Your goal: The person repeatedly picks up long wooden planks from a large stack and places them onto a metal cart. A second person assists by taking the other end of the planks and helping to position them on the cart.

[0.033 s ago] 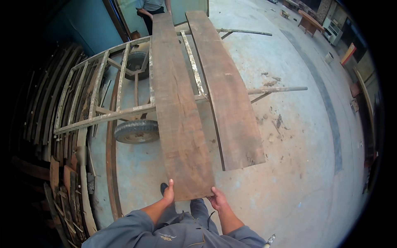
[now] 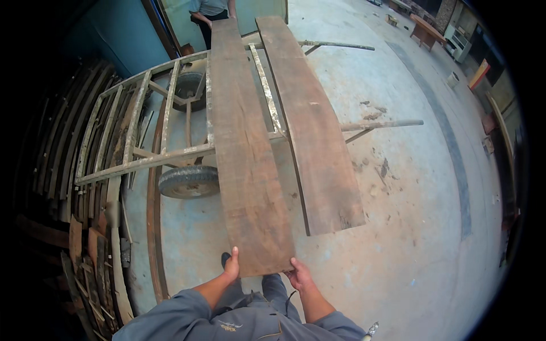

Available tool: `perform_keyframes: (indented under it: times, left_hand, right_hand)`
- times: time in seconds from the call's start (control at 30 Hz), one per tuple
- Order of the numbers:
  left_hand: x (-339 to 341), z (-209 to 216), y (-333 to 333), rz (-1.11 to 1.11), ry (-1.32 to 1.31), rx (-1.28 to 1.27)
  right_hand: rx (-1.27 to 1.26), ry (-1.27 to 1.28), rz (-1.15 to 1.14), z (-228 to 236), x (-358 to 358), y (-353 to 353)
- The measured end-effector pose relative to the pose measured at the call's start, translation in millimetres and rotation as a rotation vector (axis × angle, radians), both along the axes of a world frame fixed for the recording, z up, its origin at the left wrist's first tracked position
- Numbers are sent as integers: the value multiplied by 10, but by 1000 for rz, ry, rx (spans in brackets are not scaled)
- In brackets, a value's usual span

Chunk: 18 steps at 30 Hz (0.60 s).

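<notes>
A long brown wooden plank (image 2: 247, 153) stretches away from me across a metal cart frame. My left hand (image 2: 231, 265) grips its left edge at the near end, with the thumb on top. At the near right corner my right hand (image 2: 300, 275) is closed on the same plank, its fingers partly hidden underneath. A co-worker (image 2: 210, 14) stands at the plank's far end with a hand on it. To the right a second wooden plank (image 2: 318, 131) lies across the cart, apart from the first and touched by neither of my hands.
The cart (image 2: 142, 165) has pale, worn rails, a near tyre (image 2: 189, 182) and two handle bars reaching right. Stacked boards (image 2: 65, 136) and wood scraps fill the left side. A long beam (image 2: 154, 227) lies on the floor. Debris (image 2: 382, 170) is scattered to the right.
</notes>
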<state>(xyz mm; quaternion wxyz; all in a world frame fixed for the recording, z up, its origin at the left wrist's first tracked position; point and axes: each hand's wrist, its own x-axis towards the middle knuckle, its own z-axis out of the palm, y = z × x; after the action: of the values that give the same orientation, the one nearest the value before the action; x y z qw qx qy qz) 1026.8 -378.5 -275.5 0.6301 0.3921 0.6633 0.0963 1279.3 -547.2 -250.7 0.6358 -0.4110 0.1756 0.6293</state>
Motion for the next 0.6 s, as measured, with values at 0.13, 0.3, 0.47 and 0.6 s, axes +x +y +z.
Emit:
perform_keyframes:
  times: [0.13,0.3,0.47,0.6]
  left_hand:
    - [-54,265,145,-58,-15,22]
    - [-54,132,261,-88,4,23]
    - [482,363,215,-187,10,-11]
    - [793,415,194,-171,32,-49]
  right_hand:
    - [-55,11,-54,22,-181,91]
    - [-85,13,-125,55,-263,165]
    - [-105,-73,-115,38,163,88]
    - [-91,-94,-104,15,409,44]
